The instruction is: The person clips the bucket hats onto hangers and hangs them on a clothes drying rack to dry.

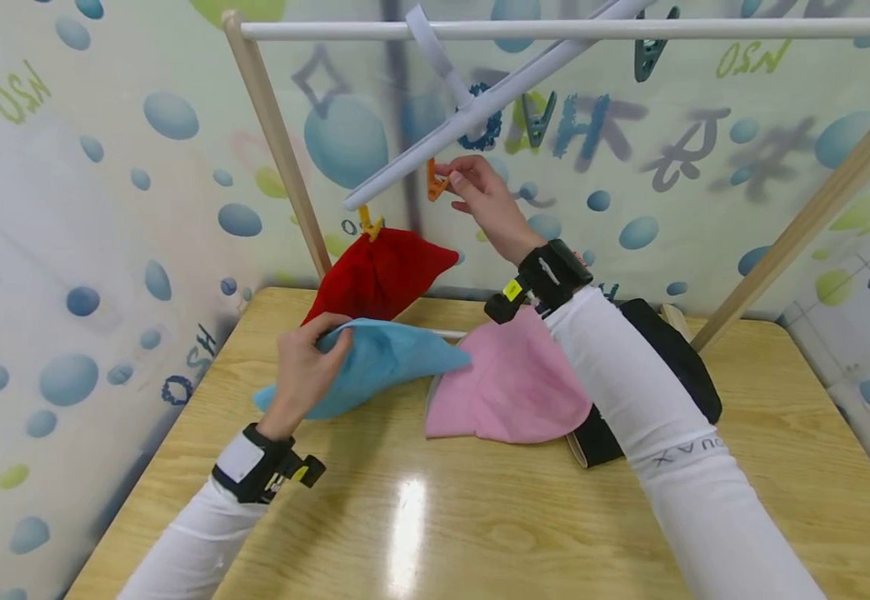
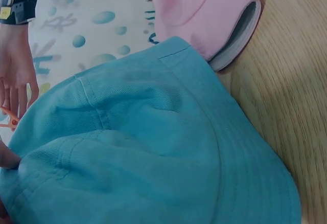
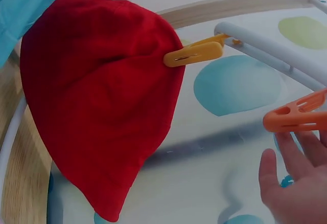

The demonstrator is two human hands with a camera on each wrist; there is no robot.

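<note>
My left hand (image 1: 306, 367) pinches the crown of a light blue bucket hat (image 1: 382, 362) above the table; in the left wrist view the blue hat (image 2: 138, 132) fills most of the picture. Up at the white hanger (image 1: 495, 100), my right hand (image 1: 497, 204) holds an orange clip (image 1: 436, 182) between thumb and fingers. The same orange clip (image 3: 294, 114) appears at the right of the right wrist view, with nothing in its jaws. A red hat (image 1: 386, 271) hangs by its crown from a yellow clip (image 1: 369, 223) at the hanger's near-left end.
A pink hat (image 1: 506, 383) lies mid-table, with a black hat (image 1: 656, 358) partly behind my right sleeve. Two dark green clips (image 1: 538, 119) hang farther along. The hanger hooks over a white rail (image 1: 330, 31) on wooden posts (image 1: 277, 142), above a wooden table (image 1: 525, 517).
</note>
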